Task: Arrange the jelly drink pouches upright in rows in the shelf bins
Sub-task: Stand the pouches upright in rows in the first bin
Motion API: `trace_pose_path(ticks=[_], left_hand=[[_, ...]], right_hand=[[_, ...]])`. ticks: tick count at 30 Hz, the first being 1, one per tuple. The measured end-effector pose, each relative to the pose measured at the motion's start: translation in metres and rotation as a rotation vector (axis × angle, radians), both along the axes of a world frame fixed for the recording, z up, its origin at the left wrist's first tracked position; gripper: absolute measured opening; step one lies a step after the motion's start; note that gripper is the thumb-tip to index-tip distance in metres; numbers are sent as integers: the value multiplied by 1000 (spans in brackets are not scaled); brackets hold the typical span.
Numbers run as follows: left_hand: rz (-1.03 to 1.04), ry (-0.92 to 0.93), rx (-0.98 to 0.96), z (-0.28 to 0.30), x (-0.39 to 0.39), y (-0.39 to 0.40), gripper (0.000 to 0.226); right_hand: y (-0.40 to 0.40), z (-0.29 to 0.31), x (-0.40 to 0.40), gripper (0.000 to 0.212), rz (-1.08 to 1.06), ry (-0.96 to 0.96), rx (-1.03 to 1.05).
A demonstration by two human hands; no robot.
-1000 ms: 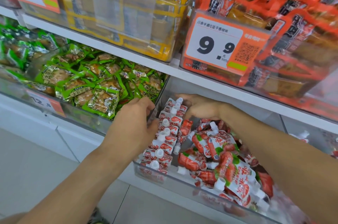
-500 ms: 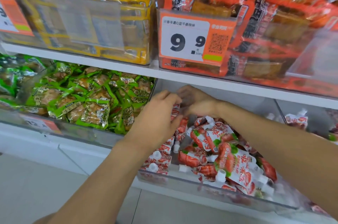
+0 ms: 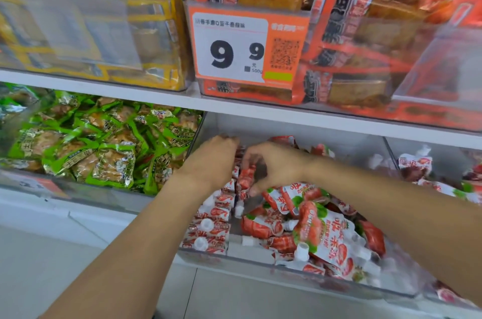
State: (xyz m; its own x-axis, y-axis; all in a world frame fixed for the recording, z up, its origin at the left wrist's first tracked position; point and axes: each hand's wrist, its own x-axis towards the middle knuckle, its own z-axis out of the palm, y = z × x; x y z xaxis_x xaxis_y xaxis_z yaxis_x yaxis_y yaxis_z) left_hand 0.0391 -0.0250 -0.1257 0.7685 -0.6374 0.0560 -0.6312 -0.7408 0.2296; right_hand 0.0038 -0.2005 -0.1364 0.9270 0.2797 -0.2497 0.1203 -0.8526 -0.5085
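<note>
Red-and-white jelly drink pouches with white caps fill a clear bin (image 3: 250,257) on the lower shelf. A row of upright pouches (image 3: 212,217) stands along the bin's left wall. A loose pile of pouches (image 3: 317,230) lies flat in the middle and right. My right hand (image 3: 276,166) pinches one red pouch (image 3: 246,179) between thumb and fingers, holding it upright just right of the row's far end. My left hand (image 3: 212,159) lies over the far end of the row, against the right hand; its fingers bend away out of sight.
A bin of green snack packs (image 3: 104,146) sits to the left. The upper shelf (image 3: 156,99) with yellow and orange packs and a 9.9 price tag (image 3: 234,45) hangs close above. Another bin of pouches (image 3: 417,165) is at the right.
My right hand has drawn back from the bin's rear and now pinches a red pouch upright. My left hand stays at the far end of the row. The view has moved closer.
</note>
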Motion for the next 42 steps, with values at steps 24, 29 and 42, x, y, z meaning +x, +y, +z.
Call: trace_pose_path(ticks=[24, 29, 42], left_hand=[[53, 200, -23, -5, -44, 18, 72], [94, 251, -82, 0, -70, 30, 84], [116, 228, -15, 2, -82, 41, 76]], right_hand=[[16, 3, 23, 18, -308, -473, -176], [34, -11, 36, 48, -215, -449, -347], [13, 7, 50, 88, 203, -301, -368]])
